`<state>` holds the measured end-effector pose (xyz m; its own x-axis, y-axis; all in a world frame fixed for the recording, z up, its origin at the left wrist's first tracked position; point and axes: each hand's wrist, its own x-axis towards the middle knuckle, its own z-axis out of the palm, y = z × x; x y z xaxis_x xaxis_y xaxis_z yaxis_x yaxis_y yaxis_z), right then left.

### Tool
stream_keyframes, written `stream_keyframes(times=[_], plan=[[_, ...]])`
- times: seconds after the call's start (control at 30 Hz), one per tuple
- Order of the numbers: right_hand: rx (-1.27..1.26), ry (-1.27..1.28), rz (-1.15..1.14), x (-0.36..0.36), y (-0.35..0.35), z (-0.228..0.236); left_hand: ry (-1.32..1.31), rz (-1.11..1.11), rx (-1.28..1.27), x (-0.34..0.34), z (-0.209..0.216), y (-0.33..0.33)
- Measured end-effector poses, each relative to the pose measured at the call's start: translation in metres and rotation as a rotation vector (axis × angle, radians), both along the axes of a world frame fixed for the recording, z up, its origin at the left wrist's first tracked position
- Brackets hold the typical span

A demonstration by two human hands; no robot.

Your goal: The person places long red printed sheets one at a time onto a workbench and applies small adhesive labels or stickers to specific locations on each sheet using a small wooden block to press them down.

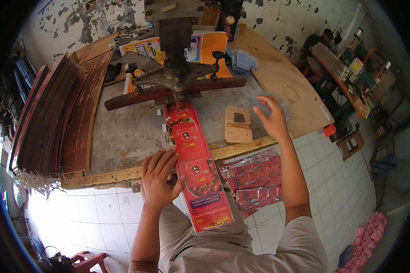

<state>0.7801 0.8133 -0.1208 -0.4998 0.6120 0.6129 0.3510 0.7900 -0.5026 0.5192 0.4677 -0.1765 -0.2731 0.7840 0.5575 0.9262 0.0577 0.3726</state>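
Note:
A long red printed strip of packaging [191,152], which looks like a stack of sheets, runs from under the press head toward my lap. Its near end hangs past the table's front edge. My left hand [161,176] lies along the strip's left side, fingers spread and thumb near its edge. Raised over the table's right part, my right hand [272,117] has thumb and fingers apart, with nothing visible between them. Just left of it sits a pale wooden block [238,132] with a dark patch. The press head [177,75] with its long crossbar stands over the strip's far end.
Reddish boards [45,118] stand stacked on the left. Red printed plastic packs [255,182] lie low, beyond the table's front edge. Several small white pieces [164,128] sit left of the strip. Printed sheets [214,50] lie behind the press. Another person [316,52] sits far right.

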Motion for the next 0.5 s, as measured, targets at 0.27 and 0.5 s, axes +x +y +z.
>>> stream_keyframes(times=[0.27,0.5], plan=[[0.123,-0.315,0.177,0.002,-0.101,0.013,-0.013,0.003,-0.023,0.001,0.002,-0.002],[0.000,-0.192,0.274,0.005,-0.099,0.001,0.007,-0.001,-0.045,0.001,0.006,-0.002]])
